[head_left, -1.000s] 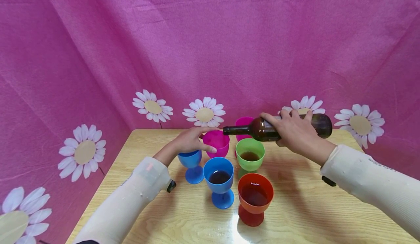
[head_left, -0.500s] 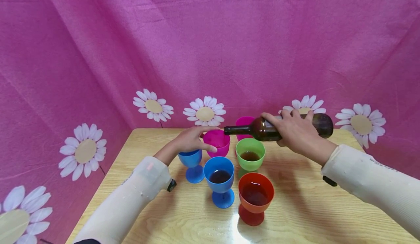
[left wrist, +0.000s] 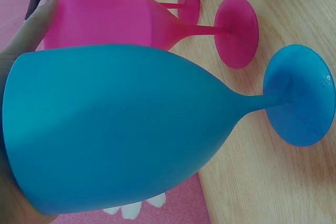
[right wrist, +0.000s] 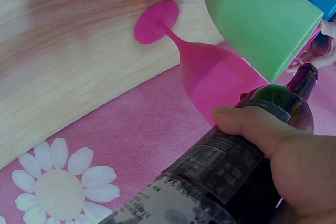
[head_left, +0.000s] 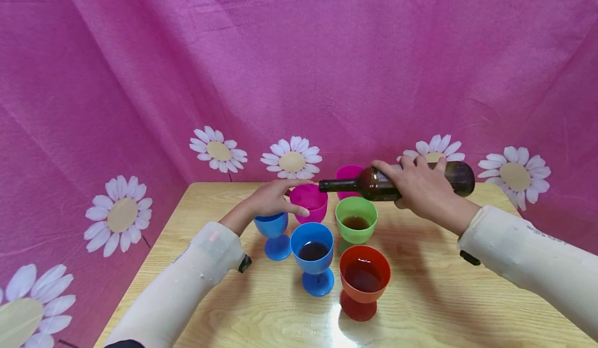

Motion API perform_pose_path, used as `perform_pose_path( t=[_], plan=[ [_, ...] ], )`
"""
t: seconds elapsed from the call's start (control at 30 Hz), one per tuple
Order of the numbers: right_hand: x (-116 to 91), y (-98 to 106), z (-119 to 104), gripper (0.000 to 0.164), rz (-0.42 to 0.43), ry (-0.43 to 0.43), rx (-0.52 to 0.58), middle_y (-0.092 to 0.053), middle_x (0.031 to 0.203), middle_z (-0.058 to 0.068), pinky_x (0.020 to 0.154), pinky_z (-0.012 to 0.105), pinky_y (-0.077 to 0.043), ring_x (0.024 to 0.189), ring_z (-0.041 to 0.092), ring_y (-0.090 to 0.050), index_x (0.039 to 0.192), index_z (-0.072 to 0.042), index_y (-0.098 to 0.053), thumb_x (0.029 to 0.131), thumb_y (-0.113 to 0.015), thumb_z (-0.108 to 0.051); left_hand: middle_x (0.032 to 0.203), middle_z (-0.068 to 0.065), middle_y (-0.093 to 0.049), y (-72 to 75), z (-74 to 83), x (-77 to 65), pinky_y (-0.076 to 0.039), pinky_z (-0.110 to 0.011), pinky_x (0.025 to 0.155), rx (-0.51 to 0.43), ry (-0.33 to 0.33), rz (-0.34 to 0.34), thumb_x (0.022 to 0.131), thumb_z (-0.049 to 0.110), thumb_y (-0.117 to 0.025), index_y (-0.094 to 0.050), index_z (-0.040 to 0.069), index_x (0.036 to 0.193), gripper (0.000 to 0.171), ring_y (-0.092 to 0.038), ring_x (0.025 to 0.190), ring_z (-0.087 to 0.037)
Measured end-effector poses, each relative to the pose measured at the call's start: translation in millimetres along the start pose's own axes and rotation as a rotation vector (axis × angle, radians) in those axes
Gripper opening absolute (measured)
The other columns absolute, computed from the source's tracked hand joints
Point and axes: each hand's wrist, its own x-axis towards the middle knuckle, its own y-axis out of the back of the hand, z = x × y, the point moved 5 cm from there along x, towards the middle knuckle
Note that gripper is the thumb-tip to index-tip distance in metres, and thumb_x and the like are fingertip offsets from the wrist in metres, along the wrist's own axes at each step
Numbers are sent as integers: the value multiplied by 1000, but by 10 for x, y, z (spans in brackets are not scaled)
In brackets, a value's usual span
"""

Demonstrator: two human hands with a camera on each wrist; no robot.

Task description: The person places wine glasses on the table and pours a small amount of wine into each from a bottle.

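My right hand (head_left: 422, 189) grips a dark glass wine bottle (head_left: 378, 184) round its body, tilted nearly level with the neck pointing left. The bottle's mouth is at the right rim of a pink goblet (head_left: 314, 210). My left hand (head_left: 271, 200) holds that goblet near its rim, thumb on the near side and fingers behind. In the left wrist view the thumb lies at the pink goblet's (left wrist: 105, 17) rim, and a blue goblet (left wrist: 115, 129) fills the foreground. The right wrist view shows the labelled bottle (right wrist: 210, 166) under my thumb.
Close around stand a blue goblet (head_left: 275, 246) under my left wrist, another blue goblet (head_left: 312, 267) with dark liquid, a green goblet (head_left: 357, 233) and an orange-red goblet (head_left: 359, 298) with liquid, and a second pink goblet (head_left: 348, 171) behind. A pink flowered cloth (head_left: 374, 78) hangs behind the wooden table (head_left: 444, 306).
Both hands, the bottle and the goblets keep nearly the same places. The head view has shifted very slightly.
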Motion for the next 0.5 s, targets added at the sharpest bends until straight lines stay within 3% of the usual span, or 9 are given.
perform_pose_path(
  t=[0.5],
  plan=[
    [-8,2,-9,93,2,3,-5,-57,117,26,85,86,-30,106,55,-52,150,-30,-45,71,-92,-17,136,1,-65,-6,-3,0,-56,-42,87,-2,-5,4,83,52,-83,-50,37,153,79,-61,118,-25]
  ],
)
